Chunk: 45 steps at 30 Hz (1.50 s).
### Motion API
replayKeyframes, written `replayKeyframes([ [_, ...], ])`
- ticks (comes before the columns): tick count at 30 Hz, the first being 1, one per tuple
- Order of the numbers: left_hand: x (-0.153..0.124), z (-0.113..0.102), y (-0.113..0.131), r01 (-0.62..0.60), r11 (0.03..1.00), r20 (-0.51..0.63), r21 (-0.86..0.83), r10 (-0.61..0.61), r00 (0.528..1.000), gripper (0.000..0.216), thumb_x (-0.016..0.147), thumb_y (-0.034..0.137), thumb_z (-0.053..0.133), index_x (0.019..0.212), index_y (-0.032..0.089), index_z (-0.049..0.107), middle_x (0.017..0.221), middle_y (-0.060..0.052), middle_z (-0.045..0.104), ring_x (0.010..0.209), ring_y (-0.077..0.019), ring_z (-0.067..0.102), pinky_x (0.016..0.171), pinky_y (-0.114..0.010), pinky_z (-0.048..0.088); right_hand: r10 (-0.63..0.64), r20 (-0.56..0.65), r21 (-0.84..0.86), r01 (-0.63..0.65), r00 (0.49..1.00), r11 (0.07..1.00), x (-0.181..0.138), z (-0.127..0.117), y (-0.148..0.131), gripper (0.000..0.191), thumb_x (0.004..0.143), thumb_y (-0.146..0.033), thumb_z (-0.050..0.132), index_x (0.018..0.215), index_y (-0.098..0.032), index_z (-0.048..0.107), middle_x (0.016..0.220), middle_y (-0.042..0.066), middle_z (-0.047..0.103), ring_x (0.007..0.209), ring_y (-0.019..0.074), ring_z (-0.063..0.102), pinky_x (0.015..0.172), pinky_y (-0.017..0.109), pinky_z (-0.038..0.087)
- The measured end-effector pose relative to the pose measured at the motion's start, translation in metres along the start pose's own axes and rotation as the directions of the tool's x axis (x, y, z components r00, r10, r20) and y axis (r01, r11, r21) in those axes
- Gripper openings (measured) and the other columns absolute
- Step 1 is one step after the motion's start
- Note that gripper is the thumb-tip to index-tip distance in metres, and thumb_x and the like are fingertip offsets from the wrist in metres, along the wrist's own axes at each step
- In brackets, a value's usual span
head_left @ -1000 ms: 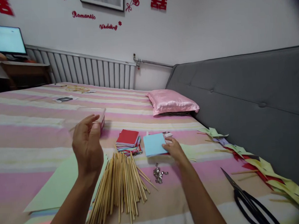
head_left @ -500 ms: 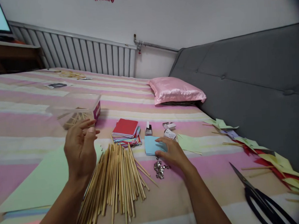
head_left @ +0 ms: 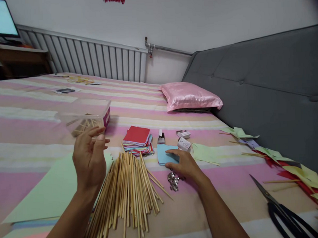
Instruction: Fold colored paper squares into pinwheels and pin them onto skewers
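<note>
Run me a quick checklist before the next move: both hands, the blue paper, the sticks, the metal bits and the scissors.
1. Left hand free: ok; it is raised, with nothing visible in it.
2. Right hand touching the blue paper: cannot tell; thumb and forefinger are apart over it, but contact is unclear.
3. Blue paper apart from the red-topped stack: ok; a narrow gap shows.
4. Metal bits clear of the right hand: not ok; the pile sits close by, partly hidden by it.
5. Sticks lined up neatly: not ok; they lie fanned out.
6. Scissors away from both hands: ok; they lie off to the right.
</note>
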<state>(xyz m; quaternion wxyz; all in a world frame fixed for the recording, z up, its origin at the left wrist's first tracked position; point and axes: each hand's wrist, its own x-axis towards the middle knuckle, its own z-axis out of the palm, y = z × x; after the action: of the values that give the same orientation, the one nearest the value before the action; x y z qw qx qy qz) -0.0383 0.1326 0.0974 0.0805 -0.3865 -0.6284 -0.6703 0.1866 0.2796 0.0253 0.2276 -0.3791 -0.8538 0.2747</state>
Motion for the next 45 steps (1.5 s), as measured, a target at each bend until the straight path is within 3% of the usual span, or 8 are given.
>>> replayKeyframes([
  [24,-0.001,0.000,-0.002,0.152,0.977,0.015,-0.150,-0.151,0.988,0.025,0.082,0.037,0.051,0.098,0.022,0.064,0.109,-0.005,0.059,0.073,-0.0147,0.060,0.059,-0.027,0.045,-0.016,-0.025,0.101,0.019,1.000,0.995,0.000,0.002,0.001,0.026,0.079,-0.033,0.054,0.091,-0.016,0.071,0.091,0.007,0.072,0.085,0.0226,0.065,0.078,0.033,0.047],
  [29,-0.007,0.004,0.007,0.327,0.918,0.141,-0.224,-0.302,0.943,0.029,0.081,0.040,0.051,0.096,0.019,0.064,0.100,-0.005,0.064,0.073,-0.0158,0.059,0.059,-0.026,0.043,-0.019,-0.323,-0.033,0.009,0.946,0.999,0.001,-0.001,-0.005,0.030,0.085,-0.031,0.045,0.085,-0.015,0.070,0.084,0.009,0.071,0.079,0.0235,0.063,0.076,0.035,0.046],
  [32,-0.016,0.010,0.012,0.482,0.836,0.319,-0.263,-0.396,0.861,0.031,0.079,0.042,0.054,0.094,0.018,0.064,0.101,-0.005,0.065,0.071,-0.0154,0.058,0.062,-0.027,0.044,-0.066,-0.601,-0.062,0.036,0.797,0.997,-0.004,-0.008,-0.020,0.026,0.086,-0.029,0.046,0.094,-0.015,0.068,0.097,0.013,0.069,0.093,0.0250,0.060,0.087,0.040,0.043],
  [35,-0.024,0.016,0.015,0.692,0.687,0.555,-0.223,-0.494,0.669,0.037,0.077,0.047,0.053,0.087,0.013,0.066,0.095,-0.009,0.067,0.069,-0.0171,0.060,0.066,-0.030,0.044,-0.152,-0.734,-0.015,0.207,0.662,0.978,-0.015,-0.015,-0.047,0.020,0.086,-0.025,0.050,0.096,-0.021,0.066,0.103,0.010,0.066,0.102,0.0237,0.056,0.093,0.042,0.040],
  [37,-0.027,0.018,0.019,0.835,0.527,0.717,-0.159,-0.520,0.464,0.045,0.078,0.052,0.051,0.086,0.011,0.068,0.092,-0.012,0.069,0.073,-0.0192,0.062,0.072,-0.032,0.045,-0.181,-0.744,0.065,0.339,0.644,0.939,-0.024,-0.017,-0.065,0.018,0.086,-0.022,0.051,0.093,-0.025,0.067,0.109,0.008,0.062,0.106,0.0232,0.054,0.094,0.044,0.040],
  [39,-0.026,0.016,0.024,0.931,0.347,0.846,-0.117,-0.456,0.277,0.052,0.078,0.056,0.047,0.088,0.010,0.068,0.091,-0.014,0.070,0.079,-0.0216,0.063,0.078,-0.034,0.045,-0.248,-0.661,0.136,0.438,0.708,0.889,-0.031,-0.015,-0.079,0.019,0.085,-0.019,0.052,0.088,-0.028,0.068,0.118,0.005,0.057,0.112,0.0231,0.050,0.094,0.044,0.039],
  [40,-0.025,0.014,0.027,0.955,0.271,0.882,-0.121,-0.412,0.229,0.053,0.079,0.057,0.046,0.091,0.010,0.068,0.090,-0.014,0.070,0.081,-0.0226,0.064,0.080,-0.035,0.045,-0.297,-0.599,0.157,0.472,0.744,0.868,-0.034,-0.014,-0.084,0.019,0.085,-0.018,0.053,0.086,-0.030,0.068,0.123,0.003,0.054,0.115,0.0234,0.047,0.094,0.044,0.039],
  [45,-0.013,0.000,0.036,0.966,0.164,0.864,-0.199,-0.436,0.252,0.056,0.076,0.060,0.048,0.096,0.011,0.067,0.082,-0.011,0.071,0.077,-0.0242,0.065,0.065,-0.030,0.047,-0.459,-0.322,0.141,0.522,0.828,0.842,-0.037,-0.009,-0.089,0.022,0.082,-0.017,0.057,0.080,-0.034,0.071,0.140,-0.005,0.035,0.126,0.0253,0.034,0.095,0.045,0.037],
])
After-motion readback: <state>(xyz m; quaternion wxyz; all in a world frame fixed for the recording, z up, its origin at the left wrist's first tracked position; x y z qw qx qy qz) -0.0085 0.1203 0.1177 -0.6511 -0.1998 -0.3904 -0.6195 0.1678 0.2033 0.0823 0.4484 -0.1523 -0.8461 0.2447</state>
